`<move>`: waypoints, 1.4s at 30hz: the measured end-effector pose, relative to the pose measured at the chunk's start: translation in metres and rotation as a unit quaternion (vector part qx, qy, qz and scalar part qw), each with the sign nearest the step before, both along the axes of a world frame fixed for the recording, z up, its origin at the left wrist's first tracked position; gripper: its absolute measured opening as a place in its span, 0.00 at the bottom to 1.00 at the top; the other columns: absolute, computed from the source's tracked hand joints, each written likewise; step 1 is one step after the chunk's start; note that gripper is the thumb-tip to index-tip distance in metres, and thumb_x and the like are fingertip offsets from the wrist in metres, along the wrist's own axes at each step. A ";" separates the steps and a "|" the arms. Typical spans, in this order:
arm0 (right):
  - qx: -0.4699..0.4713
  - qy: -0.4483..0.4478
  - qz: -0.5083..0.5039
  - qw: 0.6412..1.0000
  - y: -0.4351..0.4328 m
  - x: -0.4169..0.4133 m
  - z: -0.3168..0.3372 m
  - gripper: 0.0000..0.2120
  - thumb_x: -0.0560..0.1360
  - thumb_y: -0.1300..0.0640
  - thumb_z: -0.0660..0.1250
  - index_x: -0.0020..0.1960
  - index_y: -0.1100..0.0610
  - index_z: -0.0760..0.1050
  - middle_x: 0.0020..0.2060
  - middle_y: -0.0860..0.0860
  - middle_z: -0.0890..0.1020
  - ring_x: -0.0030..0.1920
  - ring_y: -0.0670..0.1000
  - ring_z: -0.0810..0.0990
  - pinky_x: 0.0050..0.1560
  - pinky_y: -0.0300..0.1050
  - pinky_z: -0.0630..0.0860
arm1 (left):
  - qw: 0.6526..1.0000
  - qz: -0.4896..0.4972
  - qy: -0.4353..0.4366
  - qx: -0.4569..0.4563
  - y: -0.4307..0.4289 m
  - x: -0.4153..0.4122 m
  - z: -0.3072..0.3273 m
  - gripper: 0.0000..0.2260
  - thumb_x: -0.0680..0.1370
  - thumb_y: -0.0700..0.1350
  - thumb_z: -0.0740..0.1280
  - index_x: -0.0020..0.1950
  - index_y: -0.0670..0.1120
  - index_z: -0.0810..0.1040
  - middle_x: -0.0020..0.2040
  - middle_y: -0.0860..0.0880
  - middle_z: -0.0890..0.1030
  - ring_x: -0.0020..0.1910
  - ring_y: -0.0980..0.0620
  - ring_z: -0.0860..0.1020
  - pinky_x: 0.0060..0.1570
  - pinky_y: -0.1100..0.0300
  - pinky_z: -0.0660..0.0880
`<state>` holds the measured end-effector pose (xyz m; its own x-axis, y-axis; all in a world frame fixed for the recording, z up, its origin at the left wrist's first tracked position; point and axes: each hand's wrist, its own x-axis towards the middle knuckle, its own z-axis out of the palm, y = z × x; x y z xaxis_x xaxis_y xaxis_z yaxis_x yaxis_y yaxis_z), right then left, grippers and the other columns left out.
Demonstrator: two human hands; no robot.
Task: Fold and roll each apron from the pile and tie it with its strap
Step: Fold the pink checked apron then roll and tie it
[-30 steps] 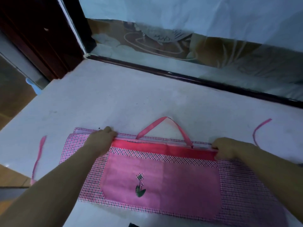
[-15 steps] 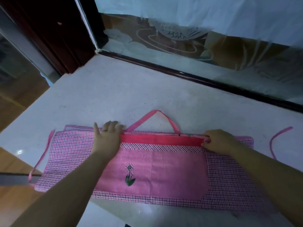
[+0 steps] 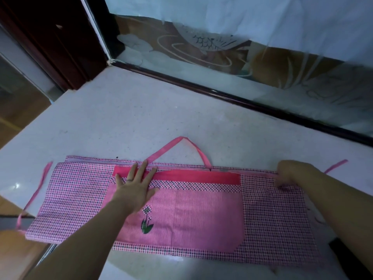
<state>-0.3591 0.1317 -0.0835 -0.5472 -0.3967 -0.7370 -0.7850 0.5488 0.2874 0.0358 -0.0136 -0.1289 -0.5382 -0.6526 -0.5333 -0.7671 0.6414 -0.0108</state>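
Over the last second the left grip (image 3: 135, 188) has opened from a curl into a flat, spread palm. The right grip (image 3: 290, 173) has slid outward to the apron's right end. The apron (image 3: 272, 219) lies folded into a long band across the lower half of the frame on the pale surface (image 3: 141, 118), with its pocket (image 3: 201, 215) facing up.

The left grip presses on the pocket's top band at centre left and holds nothing. The right grip's fingers curl over the far edge at right and, by the look of it, pinch the cloth there.

Thin cloth like this should be light, limp and apt to creep. I judge it best pinned with a flat palm and lifted by its hemmed edges. The neck loop (image 3: 181, 139) pokes out at the top. One tie strap (image 3: 40, 182) trails at left and the other strap (image 3: 336, 165) at right, handy ends for the knot.
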 end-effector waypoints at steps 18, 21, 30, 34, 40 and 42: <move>-0.244 -0.094 0.188 0.947 0.011 0.146 -0.050 0.43 0.66 0.24 0.40 0.76 0.42 0.37 0.76 0.49 0.34 0.75 0.55 0.34 0.65 0.77 0.42 | 0.986 0.129 0.065 -0.082 0.016 -0.007 0.007 0.30 0.81 0.60 0.50 0.79 0.51 0.45 0.79 0.46 0.50 0.77 0.43 0.54 0.72 0.36 0.51; -0.225 -0.096 0.181 0.952 0.009 0.148 -0.047 0.41 0.72 0.27 0.47 0.76 0.43 0.35 0.75 0.49 0.31 0.75 0.56 0.32 0.66 0.76 0.41 | 0.983 0.150 0.067 -0.081 -0.009 0.038 0.004 0.27 0.81 0.58 0.50 0.79 0.51 0.51 0.79 0.47 0.53 0.76 0.43 0.56 0.72 0.36 0.50; -0.213 -0.107 0.185 0.953 0.007 0.149 -0.046 0.49 0.57 0.24 0.30 0.74 0.43 0.30 0.69 0.48 0.24 0.73 0.54 0.27 0.66 0.75 0.38 | 0.982 0.186 0.038 -0.013 -0.057 0.080 0.002 0.26 0.83 0.55 0.52 0.79 0.54 0.47 0.80 0.47 0.44 0.78 0.43 0.47 0.73 0.37 0.52; -0.206 -0.111 0.185 0.955 0.008 0.149 -0.046 0.50 0.56 0.24 0.29 0.74 0.43 0.29 0.67 0.48 0.23 0.72 0.54 0.26 0.65 0.75 0.38 | 0.966 0.233 0.049 -0.099 -0.043 0.056 0.015 0.24 0.82 0.50 0.55 0.78 0.51 0.53 0.79 0.44 0.48 0.78 0.41 0.47 0.72 0.36 0.47; -0.243 -0.103 0.188 0.946 -0.012 0.147 -0.044 0.42 0.70 0.26 0.41 0.75 0.45 0.32 0.73 0.49 0.29 0.74 0.54 0.31 0.67 0.74 0.40 | 0.936 -0.202 0.272 -0.095 0.041 0.033 0.004 0.22 0.81 0.55 0.56 0.73 0.50 0.67 0.73 0.45 0.67 0.73 0.45 0.66 0.69 0.34 0.60; -0.313 -0.082 0.236 0.916 -0.013 0.156 -0.037 0.41 0.70 0.29 0.41 0.77 0.48 0.39 0.75 0.51 0.37 0.75 0.54 0.39 0.68 0.75 0.48 | 0.930 -0.270 0.236 -0.078 0.061 0.038 -0.006 0.24 0.79 0.58 0.58 0.74 0.52 0.66 0.74 0.47 0.66 0.75 0.46 0.62 0.71 0.37 0.57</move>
